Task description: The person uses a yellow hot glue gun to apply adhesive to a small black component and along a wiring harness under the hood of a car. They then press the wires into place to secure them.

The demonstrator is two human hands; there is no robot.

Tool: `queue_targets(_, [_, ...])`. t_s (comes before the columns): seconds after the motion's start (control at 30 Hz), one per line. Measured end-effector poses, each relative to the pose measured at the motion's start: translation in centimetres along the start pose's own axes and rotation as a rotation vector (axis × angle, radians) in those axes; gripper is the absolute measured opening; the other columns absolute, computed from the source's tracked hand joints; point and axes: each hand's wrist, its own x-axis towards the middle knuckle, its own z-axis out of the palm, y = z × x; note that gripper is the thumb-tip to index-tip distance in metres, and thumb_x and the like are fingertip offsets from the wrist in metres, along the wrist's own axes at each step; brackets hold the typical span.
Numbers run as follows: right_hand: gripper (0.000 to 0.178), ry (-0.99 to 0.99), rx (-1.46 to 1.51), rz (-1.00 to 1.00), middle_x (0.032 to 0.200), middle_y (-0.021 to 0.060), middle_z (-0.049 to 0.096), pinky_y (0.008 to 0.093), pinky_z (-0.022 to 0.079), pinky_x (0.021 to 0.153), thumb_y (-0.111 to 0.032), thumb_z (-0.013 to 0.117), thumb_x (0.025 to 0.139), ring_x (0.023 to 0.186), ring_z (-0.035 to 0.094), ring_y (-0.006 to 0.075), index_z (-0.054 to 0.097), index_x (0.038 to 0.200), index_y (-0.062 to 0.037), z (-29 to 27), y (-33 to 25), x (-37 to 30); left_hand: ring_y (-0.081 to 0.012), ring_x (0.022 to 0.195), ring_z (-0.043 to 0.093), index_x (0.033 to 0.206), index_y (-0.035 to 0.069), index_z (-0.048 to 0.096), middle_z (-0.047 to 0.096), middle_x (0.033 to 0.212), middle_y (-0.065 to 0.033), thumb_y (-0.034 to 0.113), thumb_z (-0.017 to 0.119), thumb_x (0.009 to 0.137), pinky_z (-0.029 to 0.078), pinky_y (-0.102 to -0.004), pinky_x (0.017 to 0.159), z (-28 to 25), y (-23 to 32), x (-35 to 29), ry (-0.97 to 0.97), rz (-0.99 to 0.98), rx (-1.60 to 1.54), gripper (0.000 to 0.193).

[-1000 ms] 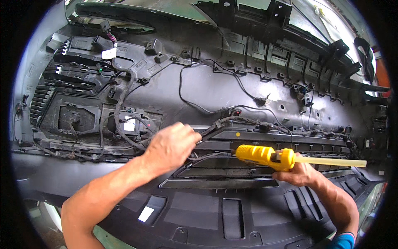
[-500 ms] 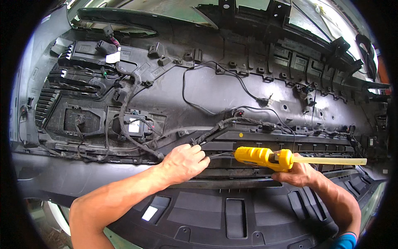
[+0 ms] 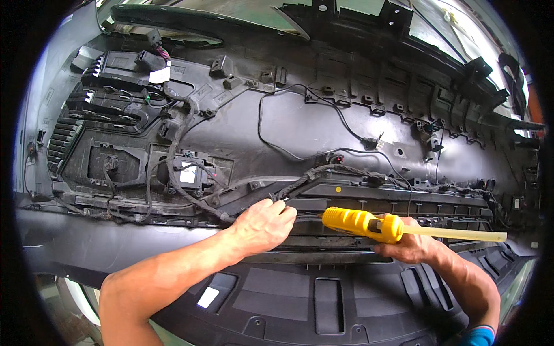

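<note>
left hand (image 3: 262, 225) pinching wiring harness (image 3: 311, 176) | right hand (image 3: 407, 248) gripping yellow glue gun (image 3: 360, 224)

the right hand (image 3: 407, 245) is half hidden behind the yellow glue gun (image 3: 362, 224).

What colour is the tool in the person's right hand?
Bright yellow body with a pale cream stick out the back, held in the right hand; head view.

**Hands at a wiring harness inside a bumper**

The left hand (image 3: 262, 224) is pinching the black wiring harness (image 3: 323, 173) on the upturned grey bumper (image 3: 300, 121). The right hand (image 3: 407, 247) is gripping a yellow glue gun (image 3: 363, 224), its pale stick (image 3: 456, 233) pointing right.
</note>
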Motion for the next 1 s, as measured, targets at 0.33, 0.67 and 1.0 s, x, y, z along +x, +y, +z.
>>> queue_targets(0.33, [0.060, -0.085, -0.193, 0.137, 0.113, 0.0190, 0.076, 0.0468, 0.061, 0.093, -0.025, 0.081, 0.088, 0.104, 0.075, 0.0416, 0.061, 0.142, -0.0084, 0.7, -2.5, 1.7, -0.0179, 0.085, 0.060, 0.086, 0.010, 0.068, 0.054, 0.088, -0.0019, 0.016, 0.070, 0.083, 0.048, -0.0340, 0.072, 0.2, -0.1, -0.3, 0.010, -0.005, -0.014, 0.007])
queue_targets(0.67, [0.056, 0.034, -0.312, -0.032, 0.102, 0.0181, 0.075, 0.0448, 0.061, 0.080, -0.019, 0.090, 0.082, 0.090, 0.076, 0.0407, 0.066, 0.129, -0.0010, 1.8, -2.0, 2.7, -0.0185, 0.086, 0.059, 0.082, 0.010, 0.069, 0.054, 0.089, -0.0019, 0.018, 0.071, 0.086, 0.046, -0.0346, 0.071, 1.3, 0.0, -0.7, 0.048, 0.000, 0.003, 0.009])
queue_targets(1.0, [0.058, 0.034, -0.325, -0.035, 0.107, 0.0211, 0.077, 0.0451, 0.063, 0.086, -0.018, 0.088, 0.081, 0.096, 0.077, 0.0414, 0.065, 0.131, -0.0011, 2.1, -1.7, 2.7, -0.0186, 0.086, 0.058, 0.081, 0.011, 0.068, 0.054, 0.090, -0.0021, 0.020, 0.068, 0.086, 0.045, -0.0340, 0.071, 1.6, 0.2, -0.8, 0.051, 0.002, 0.021, 0.010])
